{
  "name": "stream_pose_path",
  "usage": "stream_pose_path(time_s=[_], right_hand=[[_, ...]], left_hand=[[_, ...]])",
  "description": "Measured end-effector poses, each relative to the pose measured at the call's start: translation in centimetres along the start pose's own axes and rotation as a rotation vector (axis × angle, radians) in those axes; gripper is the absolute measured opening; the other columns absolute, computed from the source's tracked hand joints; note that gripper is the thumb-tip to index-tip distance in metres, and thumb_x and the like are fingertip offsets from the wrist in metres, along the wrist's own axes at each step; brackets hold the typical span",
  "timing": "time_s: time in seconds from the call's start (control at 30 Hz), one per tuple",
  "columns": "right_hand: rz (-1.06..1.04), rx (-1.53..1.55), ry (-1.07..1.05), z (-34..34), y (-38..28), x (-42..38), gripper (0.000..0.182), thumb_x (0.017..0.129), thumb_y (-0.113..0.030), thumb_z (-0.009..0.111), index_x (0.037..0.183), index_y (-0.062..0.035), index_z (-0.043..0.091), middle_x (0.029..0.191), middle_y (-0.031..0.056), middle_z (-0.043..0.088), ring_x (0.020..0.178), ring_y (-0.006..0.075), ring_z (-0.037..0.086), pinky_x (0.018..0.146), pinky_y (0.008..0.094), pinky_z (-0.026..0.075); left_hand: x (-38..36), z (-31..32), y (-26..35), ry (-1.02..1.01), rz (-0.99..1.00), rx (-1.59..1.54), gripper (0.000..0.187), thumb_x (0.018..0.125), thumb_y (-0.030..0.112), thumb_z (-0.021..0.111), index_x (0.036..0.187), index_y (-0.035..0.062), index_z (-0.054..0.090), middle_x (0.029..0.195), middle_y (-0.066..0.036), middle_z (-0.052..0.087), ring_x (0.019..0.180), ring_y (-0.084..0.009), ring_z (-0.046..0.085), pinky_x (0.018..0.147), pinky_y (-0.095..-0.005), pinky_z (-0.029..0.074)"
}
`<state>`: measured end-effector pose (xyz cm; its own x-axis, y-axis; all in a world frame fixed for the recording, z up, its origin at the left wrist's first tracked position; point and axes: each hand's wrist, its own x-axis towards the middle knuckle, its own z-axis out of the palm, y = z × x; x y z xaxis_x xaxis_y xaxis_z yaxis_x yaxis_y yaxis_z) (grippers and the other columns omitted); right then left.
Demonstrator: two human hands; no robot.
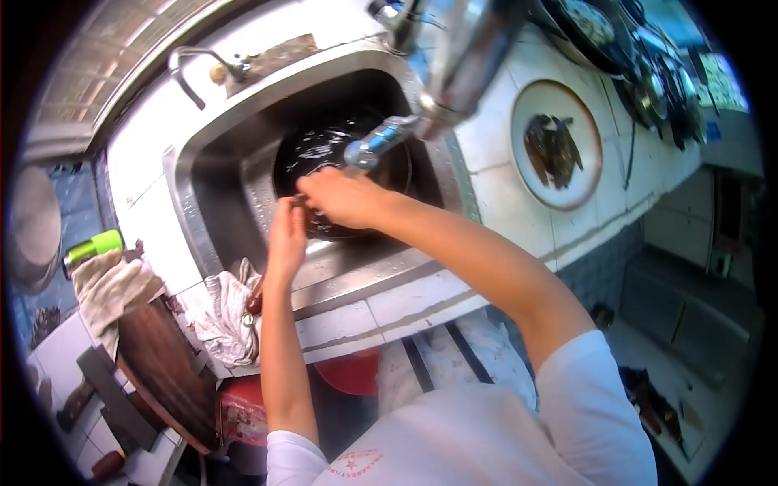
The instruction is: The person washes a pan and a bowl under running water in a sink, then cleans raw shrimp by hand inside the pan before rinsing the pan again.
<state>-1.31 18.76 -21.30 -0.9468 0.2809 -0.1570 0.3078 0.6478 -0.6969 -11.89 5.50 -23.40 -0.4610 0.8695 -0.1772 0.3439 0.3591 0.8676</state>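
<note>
Both of my hands meet over a dark round basin [285, 158] of water that sits in the steel sink [212, 223]. My left hand [287, 235] is upright at the basin's near left edge, with its fingers pinched together. Against its fingertips, my right hand [340, 198] is closed with the fingers curled down. Something small and brownish shows between them, too hidden and blurred to name. Just above the right hand hangs the clear bluish nozzle [374, 147] of a metal faucet [454, 89].
Right of the sink, a white plate [589, 121] holds several brown pieces [553, 150]. Pans [579, 28] stand behind it. A second tap [190, 77] is at the back left. A rag [231, 320], wooden board [162, 364] and cleaver [117, 401] lie at the left.
</note>
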Motion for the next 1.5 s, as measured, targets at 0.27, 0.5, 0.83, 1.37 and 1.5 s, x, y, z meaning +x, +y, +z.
stream_pose_path(time_s=[0.27, 0.5, 0.83, 1.37, 1.5], right_hand=[[-0.072, 0.306, 0.200, -2.2, 1.0, -2.6, 0.019, 0.074, -0.011, 0.064, 0.092, -0.0049, 0.062, 0.087, 0.0081, 0.058, 0.086, 0.0256, 0.051, 0.076, 0.0344, 0.041], [-0.058, 0.479, 0.162, -4.0, 1.4, -2.0, 0.019, 0.067, -0.007, 0.070, 0.085, -0.0031, 0.066, 0.081, 0.0087, 0.061, 0.078, 0.0221, 0.055, 0.070, 0.0323, 0.044], [0.003, 0.514, 0.083, -5.6, 1.0, -1.7, 0.018, 0.066, -0.009, 0.072, 0.081, -0.0005, 0.064, 0.075, 0.0094, 0.060, 0.069, 0.0204, 0.057, 0.062, 0.0293, 0.044], [-0.003, 0.740, 0.136, -4.1, 2.6, -1.3, 0.007, 0.069, -0.002, 0.070, 0.073, 0.0002, 0.064, 0.075, 0.0058, 0.060, 0.069, 0.0122, 0.056, 0.064, 0.0228, 0.044], [0.078, 0.816, 0.135, -3.4, 2.5, -1.1, 0.006, 0.071, -0.002, 0.068, 0.075, 0.0003, 0.063, 0.075, 0.0037, 0.059, 0.069, 0.0101, 0.054, 0.064, 0.0220, 0.044]], left_hand=[[-0.2, 0.8, 4.2, -0.124, 0.019, 0.074, 0.008, 0.086, 0.006, 0.046, 0.091, -0.0013, 0.046, 0.082, -0.021, 0.054, 0.078, -0.0386, 0.053, 0.067, -0.0427, 0.042], [0.1, 1.0, 5.6, 0.020, 0.266, 0.322, 0.011, 0.078, 0.000, 0.051, 0.088, 0.0003, 0.047, 0.080, -0.017, 0.050, 0.079, -0.0339, 0.051, 0.068, -0.0417, 0.043], [0.9, 1.4, 5.2, 0.037, 0.343, 0.237, 0.015, 0.075, -0.005, 0.051, 0.088, -0.0006, 0.046, 0.081, -0.016, 0.050, 0.078, -0.0333, 0.049, 0.067, -0.0403, 0.042], [1.2, 1.9, 5.6, 0.039, 0.215, 0.116, 0.009, 0.079, -0.003, 0.049, 0.088, -0.0006, 0.046, 0.080, -0.017, 0.051, 0.077, -0.0344, 0.050, 0.067, -0.0397, 0.041], [1.4, 2.2, 5.3, 0.057, 0.182, 0.073, 0.009, 0.080, -0.002, 0.050, 0.088, -0.0003, 0.047, 0.080, -0.018, 0.051, 0.077, -0.0342, 0.051, 0.067, -0.0397, 0.041]])
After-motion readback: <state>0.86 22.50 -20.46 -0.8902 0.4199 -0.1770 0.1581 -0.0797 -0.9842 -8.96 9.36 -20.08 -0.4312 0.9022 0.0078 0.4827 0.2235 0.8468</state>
